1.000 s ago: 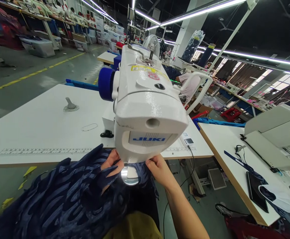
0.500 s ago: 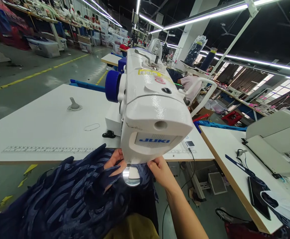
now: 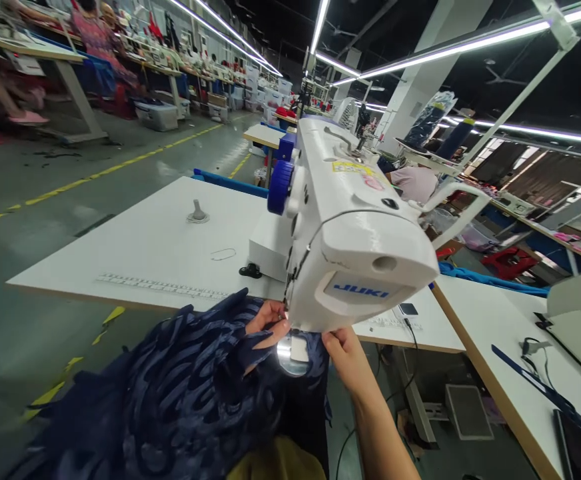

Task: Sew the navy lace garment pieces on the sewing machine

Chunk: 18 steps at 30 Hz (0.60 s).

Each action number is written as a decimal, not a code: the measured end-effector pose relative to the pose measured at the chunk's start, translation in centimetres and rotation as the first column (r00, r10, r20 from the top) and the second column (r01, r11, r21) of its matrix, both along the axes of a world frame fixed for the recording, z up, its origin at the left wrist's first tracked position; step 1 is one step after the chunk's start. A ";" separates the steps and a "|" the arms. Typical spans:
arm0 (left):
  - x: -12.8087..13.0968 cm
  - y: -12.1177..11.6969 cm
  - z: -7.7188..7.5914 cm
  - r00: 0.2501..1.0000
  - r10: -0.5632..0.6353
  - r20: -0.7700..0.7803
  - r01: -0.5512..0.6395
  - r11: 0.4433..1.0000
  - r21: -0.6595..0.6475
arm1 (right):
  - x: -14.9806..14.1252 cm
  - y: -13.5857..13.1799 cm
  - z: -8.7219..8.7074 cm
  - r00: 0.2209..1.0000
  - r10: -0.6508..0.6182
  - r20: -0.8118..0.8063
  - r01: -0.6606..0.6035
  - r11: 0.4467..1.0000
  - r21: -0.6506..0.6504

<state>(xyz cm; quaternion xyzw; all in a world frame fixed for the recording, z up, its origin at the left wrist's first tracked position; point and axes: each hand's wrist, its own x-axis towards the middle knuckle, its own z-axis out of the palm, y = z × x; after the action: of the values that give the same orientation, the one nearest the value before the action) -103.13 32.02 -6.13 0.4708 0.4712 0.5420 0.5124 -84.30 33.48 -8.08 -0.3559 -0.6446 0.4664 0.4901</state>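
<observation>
A white JUKI sewing machine (image 3: 350, 240) stands on a white table (image 3: 145, 253), its head looming over my hands. Dark navy textured fabric (image 3: 170, 400) spills from under the machine head down toward me at the lower left. My left hand (image 3: 265, 323) rests on the fabric just left of the lit needle area (image 3: 290, 350), fingers curled on the cloth. My right hand (image 3: 345, 353) pinches the fabric on the right side under the machine head. The needle itself is hidden by the head.
A second white table (image 3: 510, 347) with a cable and dark strips stands at the right. A thread-stand base (image 3: 198, 215) sits on my table. A person in pink (image 3: 415, 181) sits behind the machine. Grey floor with a yellow line (image 3: 95, 175) lies left.
The view has swung left, shifting the machine and both hands rightward in the picture. Both hands keep their hold on the fabric under the machine head.
</observation>
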 end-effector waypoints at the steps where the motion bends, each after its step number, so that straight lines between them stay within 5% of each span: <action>1: -0.1 0.0 -0.2 1.000 -0.015 -0.008 0.015 1.000 0.017 | 0.0 0.0 -0.2 1.000 0.002 -0.008 -0.002 1.000 -0.009; 9: -1.3 -0.4 -0.9 0.997 -0.066 -0.028 0.067 0.997 0.046 | -0.1 -0.6 -0.2 0.999 0.030 -0.046 -0.035 0.992 -0.125; 18: -2.7 -1.5 -0.5 0.994 -0.108 0.011 0.108 0.994 -0.007 | -0.3 -0.5 -1.3 0.995 -0.085 0.054 0.093 0.982 -0.164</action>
<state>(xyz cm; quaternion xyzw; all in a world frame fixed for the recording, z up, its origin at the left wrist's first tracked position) -105.84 30.50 -6.62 0.4906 0.4443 0.5144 0.5453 -84.61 32.94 -9.33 -0.4347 -0.5982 0.4879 0.4638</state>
